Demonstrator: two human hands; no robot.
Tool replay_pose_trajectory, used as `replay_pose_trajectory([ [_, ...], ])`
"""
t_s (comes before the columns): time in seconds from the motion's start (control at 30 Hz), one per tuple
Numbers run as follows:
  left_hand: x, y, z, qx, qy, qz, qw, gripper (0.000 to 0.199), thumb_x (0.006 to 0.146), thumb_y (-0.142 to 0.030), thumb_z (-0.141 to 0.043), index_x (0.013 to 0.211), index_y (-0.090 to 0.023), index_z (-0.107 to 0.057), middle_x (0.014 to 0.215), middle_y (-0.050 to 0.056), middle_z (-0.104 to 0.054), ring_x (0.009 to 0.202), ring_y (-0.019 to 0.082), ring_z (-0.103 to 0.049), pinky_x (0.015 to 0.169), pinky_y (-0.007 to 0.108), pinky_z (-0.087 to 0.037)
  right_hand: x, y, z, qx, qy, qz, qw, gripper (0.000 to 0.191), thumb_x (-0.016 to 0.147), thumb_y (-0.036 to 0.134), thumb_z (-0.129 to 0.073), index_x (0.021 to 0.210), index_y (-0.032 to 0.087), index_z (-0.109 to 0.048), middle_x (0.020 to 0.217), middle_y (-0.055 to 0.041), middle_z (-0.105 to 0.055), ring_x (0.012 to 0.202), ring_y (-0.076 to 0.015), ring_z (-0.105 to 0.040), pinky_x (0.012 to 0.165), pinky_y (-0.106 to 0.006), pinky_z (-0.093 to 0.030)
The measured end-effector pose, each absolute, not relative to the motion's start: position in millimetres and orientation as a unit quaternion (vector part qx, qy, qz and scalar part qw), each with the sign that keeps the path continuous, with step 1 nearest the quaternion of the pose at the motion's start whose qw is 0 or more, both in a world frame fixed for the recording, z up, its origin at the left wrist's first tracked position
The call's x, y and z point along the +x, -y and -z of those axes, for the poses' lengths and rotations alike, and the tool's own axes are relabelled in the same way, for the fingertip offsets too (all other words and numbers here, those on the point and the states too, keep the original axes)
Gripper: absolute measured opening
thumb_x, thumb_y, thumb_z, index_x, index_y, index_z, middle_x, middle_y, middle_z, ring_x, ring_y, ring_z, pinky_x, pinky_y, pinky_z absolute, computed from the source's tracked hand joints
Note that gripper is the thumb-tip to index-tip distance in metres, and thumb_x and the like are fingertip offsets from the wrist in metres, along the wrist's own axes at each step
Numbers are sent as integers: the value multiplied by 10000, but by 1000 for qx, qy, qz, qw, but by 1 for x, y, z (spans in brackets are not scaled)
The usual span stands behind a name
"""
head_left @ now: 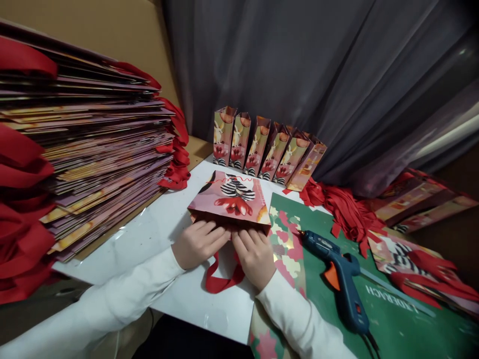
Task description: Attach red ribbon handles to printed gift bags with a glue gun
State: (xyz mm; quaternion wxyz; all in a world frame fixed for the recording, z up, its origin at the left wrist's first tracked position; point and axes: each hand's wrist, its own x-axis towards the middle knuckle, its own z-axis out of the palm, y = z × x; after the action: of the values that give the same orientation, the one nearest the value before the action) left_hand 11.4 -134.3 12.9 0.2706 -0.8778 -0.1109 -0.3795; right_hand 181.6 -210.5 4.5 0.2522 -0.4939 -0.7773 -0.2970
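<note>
A patterned paper bag (239,197) with zebra stripes and red petals lies on the white board (220,314), its open end toward me. My left hand (202,243) is at the left of that opening, fingers curled over the edge and fingertips hidden. Beside it, my right hand (255,257) grips the same edge at the right, fingertips tucked inside the mouth. A red ribbon handle (220,284) hangs out of the bag toward me, between and below my hands. A thin red strand rests across the bag's far end.
Tall stack of flat bags (112,149) at left. Several bags (262,144) stand upright behind. At right, a blue glue gun (342,279) lies on a green sheet (322,319), near red ribbons (344,204) and flat bags (415,254). A grey curtain (280,60) hangs behind.
</note>
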Motion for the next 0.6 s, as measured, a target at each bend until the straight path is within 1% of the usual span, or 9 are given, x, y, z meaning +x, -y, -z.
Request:
replay_pose_trajectory([
  [0.07,9,134,-13,-879,115,374,271,168,929,-125,-486,944,-149,-651,760,21,-700,662,149,-580,569,321,-383,180,210,-4,-487,777,316,241,251,969,116,-399,895,139,-639,714,-43,-586,703,-191,-491,662,-327,-376],
  [0.13,8,135,-15,-879,119,372,275,158,924,-134,-498,931,-160,-654,725,9,-688,637,143,-571,550,321,-364,180,211,-5,-491,775,326,229,228,967,120,-412,880,155,-619,709,-38,-574,699,-189,-504,650,-324,-371],
  [0.23,8,136,-18,-874,118,378,281,146,913,-129,-519,896,-166,-658,678,-6,-670,606,143,-556,524,323,-339,181,212,-7,-511,769,318,215,184,962,135,-442,897,164,-612,771,-52,-612,718,-188,-535,658,-325,-388],
  [0.33,10,136,-19,-872,120,376,291,162,912,-120,-516,937,-157,-671,681,0,-673,606,146,-553,531,319,-345,185,215,-9,-531,768,295,202,167,958,152,-466,944,157,-633,868,-76,-660,745,-193,-564,649,-325,-419],
  [0.4,10,136,-17,-873,129,368,294,180,915,-122,-512,969,-161,-679,719,14,-688,642,151,-569,551,314,-364,190,217,-9,-549,767,278,182,168,946,141,-480,978,151,-645,910,-93,-673,761,-201,-580,630,-326,-441],
  [0.5,11,134,-13,-876,146,360,287,213,909,-111,-506,1010,-163,-686,847,48,-722,770,174,-616,633,315,-431,200,218,-6,-571,763,262,151,225,913,85,-495,1079,122,-642,973,-124,-681,801,-215,-600,640,-327,-484],
  [0.57,11,133,-11,-878,154,357,281,230,902,-103,-505,1028,-158,-689,907,65,-729,832,190,-631,667,322,-456,206,218,-4,-572,765,259,143,262,903,66,-498,1125,101,-633,1009,-138,-683,817,-217,-606,657,-327,-503],
  [0.6,11,133,-10,-879,156,354,280,231,899,-103,-508,1030,-155,-691,915,69,-730,833,194,-634,662,324,-458,208,218,-4,-570,767,256,146,259,906,69,-498,1123,101,-637,1013,-137,-684,818,-216,-606,662,-325,-506],
])
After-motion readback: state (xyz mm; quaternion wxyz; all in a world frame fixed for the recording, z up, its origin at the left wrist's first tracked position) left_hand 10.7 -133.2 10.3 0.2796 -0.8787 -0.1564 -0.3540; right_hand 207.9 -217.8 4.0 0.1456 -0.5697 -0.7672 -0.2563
